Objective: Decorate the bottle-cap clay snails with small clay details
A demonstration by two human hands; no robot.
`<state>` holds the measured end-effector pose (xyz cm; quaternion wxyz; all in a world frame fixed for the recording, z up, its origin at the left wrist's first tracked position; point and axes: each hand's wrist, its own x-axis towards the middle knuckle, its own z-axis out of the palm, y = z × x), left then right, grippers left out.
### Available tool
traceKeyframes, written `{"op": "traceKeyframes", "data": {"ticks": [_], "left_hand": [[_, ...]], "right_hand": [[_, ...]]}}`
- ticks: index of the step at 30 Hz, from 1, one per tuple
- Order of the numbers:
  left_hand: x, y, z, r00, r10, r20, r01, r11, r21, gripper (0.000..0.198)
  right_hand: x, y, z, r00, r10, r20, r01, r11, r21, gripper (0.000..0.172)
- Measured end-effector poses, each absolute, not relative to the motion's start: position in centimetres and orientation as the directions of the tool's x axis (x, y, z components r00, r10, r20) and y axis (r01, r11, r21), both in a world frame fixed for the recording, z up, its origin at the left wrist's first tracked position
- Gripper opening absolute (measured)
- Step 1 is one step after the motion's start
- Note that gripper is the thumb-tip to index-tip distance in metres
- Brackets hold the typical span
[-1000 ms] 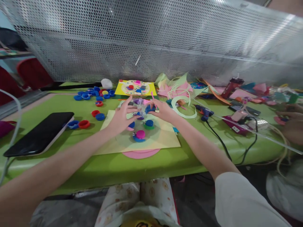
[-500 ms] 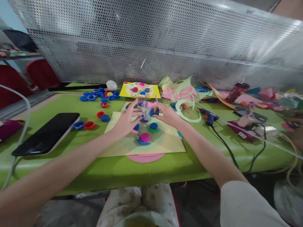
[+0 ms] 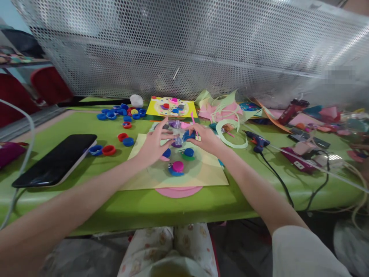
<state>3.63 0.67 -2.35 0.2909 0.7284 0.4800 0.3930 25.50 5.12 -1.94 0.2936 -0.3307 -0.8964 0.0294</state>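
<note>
A crinkled clear plastic bag [image 3: 178, 140] is pinched between the thumb and fingertips of my left hand [image 3: 152, 146], its index finger raised. My right hand [image 3: 208, 139] has its fingers closed on a small blue piece [image 3: 188, 135] close by; a thin pink strip [image 3: 193, 120] sticks up at those fingers. Both hands are over a pale yellow sheet [image 3: 138, 177]. On the sheet sit a pink bottle cap [image 3: 178, 166] on a blue paper curve and a blue cap [image 3: 188, 152] on green paper. Another blue cap [image 3: 166, 153] is partly covered by my left hand.
Blue and red caps [image 3: 123, 111] lie at the left, behind a black phone [image 3: 57, 159]. A decorated yellow card [image 3: 152, 107] is at the back. Right are paper scraps [image 3: 220, 109], a glue gun [image 3: 256, 141] and a power strip [image 3: 300, 159] with cables.
The view has shifted slightly. Both hands stay nearly in place, with the plastic bag and the blue piece still at the fingertips.
</note>
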Motion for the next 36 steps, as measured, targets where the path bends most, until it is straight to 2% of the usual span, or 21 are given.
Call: {"op": "traceKeyframes", "data": {"ticks": [18, 24, 30, 33, 36], "left_hand": [[3.9, 0.7, -2.2, 0.207, 0.943, 0.261, 0.506, -0.331, 0.797, 0.072], [4.4, 1.1, -2.2, 0.188, 0.957, 0.222, 0.535, -0.289, 0.794, 0.072], [5.4, 1.1, -1.7, 0.16, 0.967, 0.201, 0.582, -0.256, 0.772, 0.053], [5.8, 1.4, -1.7, 0.13, 0.972, 0.194, 0.626, -0.232, 0.745, 0.052], [6.3, 1.9, -1.8, 0.107, 0.978, 0.18, 0.669, -0.205, 0.714, 0.062]], "right_hand": [[25.4, 4.7, -1.8, -0.624, 0.6, 0.5, 0.569, 0.788, -0.235, 0.025], [25.6, 4.9, -1.6, -0.641, 0.616, 0.458, 0.59, 0.777, -0.219, 0.023], [25.8, 5.1, -0.9, -0.65, 0.642, 0.407, 0.604, 0.761, -0.237, 0.013], [25.8, 5.2, -0.8, -0.653, 0.648, 0.393, 0.599, 0.759, -0.255, 0.019], [25.8, 5.4, -0.9, -0.663, 0.646, 0.379, 0.59, 0.762, -0.266, 0.027]]}}
